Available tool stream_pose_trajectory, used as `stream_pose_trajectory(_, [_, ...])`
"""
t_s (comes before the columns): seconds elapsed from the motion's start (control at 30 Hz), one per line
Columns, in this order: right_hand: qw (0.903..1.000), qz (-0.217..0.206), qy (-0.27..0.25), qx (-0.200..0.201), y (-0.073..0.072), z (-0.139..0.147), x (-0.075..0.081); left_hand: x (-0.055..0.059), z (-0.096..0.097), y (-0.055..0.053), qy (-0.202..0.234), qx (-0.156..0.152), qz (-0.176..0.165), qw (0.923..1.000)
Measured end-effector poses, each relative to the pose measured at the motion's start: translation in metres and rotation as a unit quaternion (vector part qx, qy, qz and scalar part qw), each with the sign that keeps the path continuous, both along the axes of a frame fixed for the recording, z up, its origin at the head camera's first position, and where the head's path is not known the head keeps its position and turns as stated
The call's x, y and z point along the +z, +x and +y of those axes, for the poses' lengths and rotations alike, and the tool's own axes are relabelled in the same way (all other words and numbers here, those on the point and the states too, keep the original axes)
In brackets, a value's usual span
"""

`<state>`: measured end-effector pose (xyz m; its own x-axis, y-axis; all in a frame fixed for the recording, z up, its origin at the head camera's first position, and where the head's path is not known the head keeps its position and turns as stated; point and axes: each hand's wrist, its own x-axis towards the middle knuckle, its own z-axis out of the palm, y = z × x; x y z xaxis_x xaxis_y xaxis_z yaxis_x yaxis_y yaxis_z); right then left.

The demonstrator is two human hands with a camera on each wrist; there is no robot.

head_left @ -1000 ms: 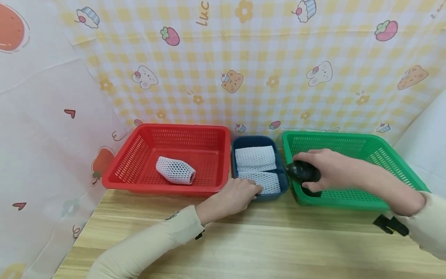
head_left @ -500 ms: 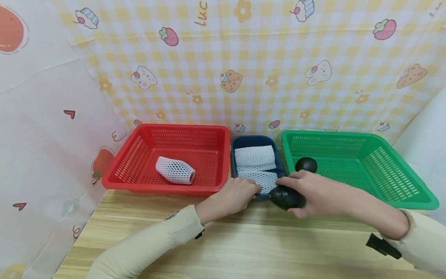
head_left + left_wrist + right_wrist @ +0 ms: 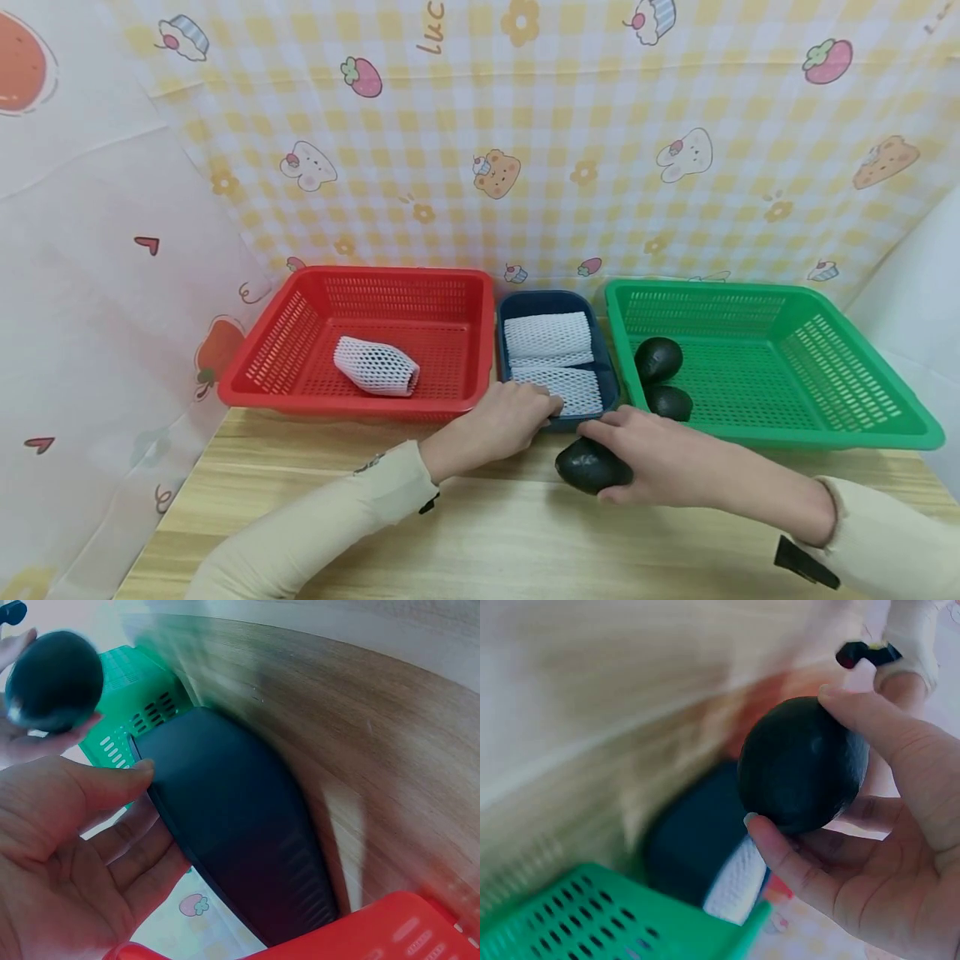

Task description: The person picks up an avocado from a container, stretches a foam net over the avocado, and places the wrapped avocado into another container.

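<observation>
My right hand (image 3: 652, 458) grips a dark avocado (image 3: 592, 467) above the table, in front of the green basket; in the right wrist view thumb and fingers pinch the avocado (image 3: 802, 765). At the small dark blue tray (image 3: 609, 400), my left hand (image 3: 498, 421) holds the front rim. The left wrist view has its thumb on the tray's (image 3: 225, 802) rim and its other fingers on the far side, partly hidden. Inside that tray lie white foam net sleeves (image 3: 551, 335), the front one partly covered by my left fingers. Two avocados (image 3: 658, 360) sit in the green basket (image 3: 750, 442).
A red basket (image 3: 360, 404) stands left of the tray, holding a white foam net sleeve (image 3: 375, 367) with something dark at its right end. The wooden table (image 3: 510, 533) stretches in front. A patterned cloth (image 3: 450, 108) hangs close behind the baskets.
My right hand has lifted an avocado out of the green basket and carried it left and toward me, over the table. My left hand has stayed at the tray.
</observation>
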<state>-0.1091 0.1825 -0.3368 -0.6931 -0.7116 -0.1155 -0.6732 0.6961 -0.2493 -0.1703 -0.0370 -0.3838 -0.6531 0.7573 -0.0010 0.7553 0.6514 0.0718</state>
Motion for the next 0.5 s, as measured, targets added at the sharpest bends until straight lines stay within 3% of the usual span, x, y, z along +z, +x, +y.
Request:
stream_pose_trajectory(0.3, [0.9991,-0.014,0.036,0.015,0.002,-0.010,-0.032,0.001,0.000,0.000,-0.014,0.007,-0.012,0.9998])
stream_pose_trajectory(0.5, [0.9981,-0.033,0.052,-0.002,0.000,-0.013,-0.038,0.002,0.000,0.000,-0.015,0.006,-0.012,0.9998])
